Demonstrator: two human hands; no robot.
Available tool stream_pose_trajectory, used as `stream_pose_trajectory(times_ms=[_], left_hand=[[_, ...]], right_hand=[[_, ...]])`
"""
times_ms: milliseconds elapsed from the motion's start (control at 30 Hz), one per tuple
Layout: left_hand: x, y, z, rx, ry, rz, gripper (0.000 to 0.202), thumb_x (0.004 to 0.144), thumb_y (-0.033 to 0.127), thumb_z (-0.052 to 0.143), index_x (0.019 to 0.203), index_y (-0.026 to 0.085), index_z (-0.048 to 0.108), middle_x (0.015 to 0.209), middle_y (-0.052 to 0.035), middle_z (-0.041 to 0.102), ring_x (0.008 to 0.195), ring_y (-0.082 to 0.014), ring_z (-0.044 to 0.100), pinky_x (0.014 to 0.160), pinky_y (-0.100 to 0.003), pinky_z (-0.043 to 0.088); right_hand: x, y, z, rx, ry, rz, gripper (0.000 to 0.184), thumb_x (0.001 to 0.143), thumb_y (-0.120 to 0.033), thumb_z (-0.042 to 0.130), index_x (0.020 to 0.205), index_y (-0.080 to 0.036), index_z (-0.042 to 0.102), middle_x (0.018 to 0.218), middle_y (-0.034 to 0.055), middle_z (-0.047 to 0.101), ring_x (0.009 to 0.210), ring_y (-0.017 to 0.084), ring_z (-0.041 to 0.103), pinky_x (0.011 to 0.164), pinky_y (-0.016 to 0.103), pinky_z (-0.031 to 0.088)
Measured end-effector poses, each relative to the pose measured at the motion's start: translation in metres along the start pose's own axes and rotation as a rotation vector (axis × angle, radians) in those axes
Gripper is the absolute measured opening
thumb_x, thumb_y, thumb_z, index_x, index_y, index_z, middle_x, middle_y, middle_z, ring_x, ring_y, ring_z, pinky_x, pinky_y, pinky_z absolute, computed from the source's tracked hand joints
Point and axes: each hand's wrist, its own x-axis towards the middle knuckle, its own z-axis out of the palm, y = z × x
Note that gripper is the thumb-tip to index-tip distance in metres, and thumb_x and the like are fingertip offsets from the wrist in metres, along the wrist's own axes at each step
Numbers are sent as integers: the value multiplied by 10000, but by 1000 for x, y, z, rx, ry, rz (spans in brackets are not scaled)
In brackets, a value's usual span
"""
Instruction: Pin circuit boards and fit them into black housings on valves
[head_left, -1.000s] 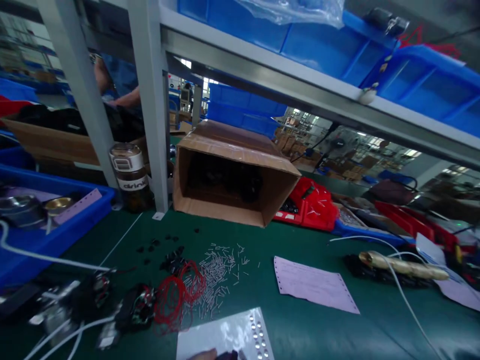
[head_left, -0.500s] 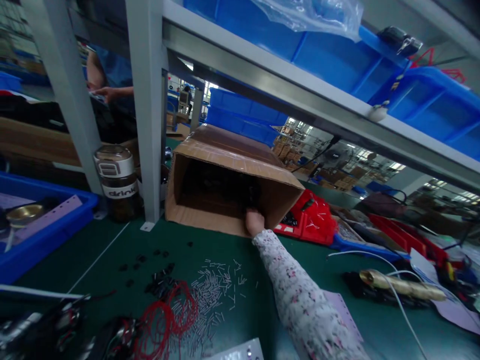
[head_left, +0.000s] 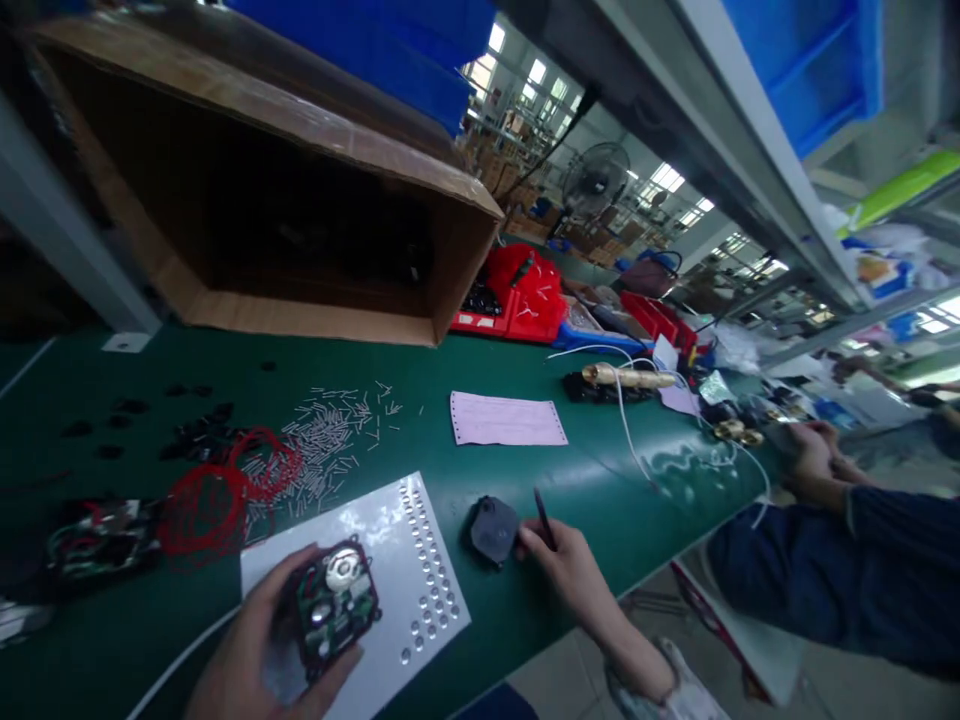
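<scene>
My left hand (head_left: 251,640) is closed round the edges of a square electronic module (head_left: 339,605), a green circuit board in a black housing with a round silver part facing up. Below it lies a white sheet (head_left: 397,530) with rows of small shiny round pieces along its right side. My right hand (head_left: 566,575) is closed on a dark pen-like tool (head_left: 543,512), which points up and away. Its fingertips are at the right edge of a black squarish cover (head_left: 493,530) on the green table; whether they grip the cover I cannot tell.
An open cardboard box (head_left: 322,325) stands at the back left, its inside dark. Red wires (head_left: 202,505), many small metal pins (head_left: 322,440) and black bits lie left. A pink paper slip (head_left: 510,420) lies behind the cover. Brass fittings (head_left: 626,376) and a co-worker's hands (head_left: 817,455) are right.
My right hand has come out of the cardboard box to the black cover on the table. My left hand with the module has come into view. The view has swung right and closer.
</scene>
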Motion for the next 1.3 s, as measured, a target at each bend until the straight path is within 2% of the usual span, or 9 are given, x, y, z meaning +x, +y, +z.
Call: stream_pose_trajectory(times_ms=[100, 267, 433, 633, 867, 933, 1100, 1200, 1300], left_hand=[[2, 9, -4, -16, -41, -48, 671, 643, 506, 621, 1239, 274, 417, 1237, -91, 556, 1126, -361, 554, 979, -570, 438], [4, 18, -6, -29, -45, -59, 696, 608, 446, 650, 1230, 239, 416, 1179, -102, 578, 1057, -344, 589, 956, -561, 450], [0, 37, -7, 76, -6, 102, 624, 671, 401, 666, 1216, 206, 434, 1156, -107, 586, 1029, -309, 593, 927, -519, 479], [-6, 63, 4, 449, 56, 654, 646, 723, 314, 739, 1259, 168, 409, 1110, -118, 580, 1034, -318, 544, 903, -493, 483], [-3, 62, 12, 575, -10, 625, 768, 685, 263, 801, 1301, 129, 362, 1068, -124, 565, 981, -317, 538, 873, -491, 485], [-2, 61, 12, 570, -28, 613, 782, 680, 260, 813, 1299, 129, 355, 1078, -126, 558, 986, -314, 531, 877, -490, 478], [1, 58, 12, 534, -42, 593, 706, 698, 232, 803, 1253, 156, 374, 1088, -105, 550, 990, -293, 519, 882, -482, 466], [3, 56, 10, 476, -79, 598, 721, 654, 250, 840, 1211, 176, 388, 1090, -91, 549, 993, -289, 515, 873, -478, 470], [5, 56, 9, 412, -113, 580, 768, 615, 260, 864, 1206, 192, 379, 1106, -83, 547, 1014, -293, 508, 877, -476, 473]], right_hand=[[-9, -6, -19, -443, 84, -291, 345, 842, -275, 497, 1161, -174, 578, 1057, 121, 598, 916, 254, 602, 814, 391, 493], [4, -37, -21, -828, -332, -445, 776, 720, -156, 674, 1401, -333, 346, 1376, 86, 405, 945, 256, 619, 794, 394, 511], [16, -50, 6, -16, -297, -284, 480, 724, -444, 711, 1113, -198, 577, 954, 51, 579, 614, 113, 516, 514, 220, 413], [-4, -74, 64, 1064, -691, 272, 545, 793, -579, 566, 1232, -274, 459, 692, -26, 573, 363, 8, 136, 347, 135, 107], [-12, -83, 92, 858, -602, 8, 387, 842, -500, 586, 1134, -255, 519, 839, -9, 560, 491, 53, 414, 392, 137, 297], [-14, -86, 86, 670, -583, -216, 343, 893, -465, 527, 1153, -242, 518, 1001, 26, 566, 799, 135, 551, 651, 219, 474], [-19, -93, 75, 220, -557, -553, 416, 938, -412, 465, 1296, -211, 395, 1162, 57, 521, 1085, 204, 485, 1013, 340, 347], [-19, -87, 76, 271, -556, -509, 427, 942, -445, 443, 1301, -220, 392, 1193, 61, 505, 1104, 204, 476, 981, 320, 375], [-17, -77, 79, 508, -647, -282, 418, 941, -503, 398, 1280, -258, 405, 989, 30, 542, 635, 101, 511, 559, 215, 445]])
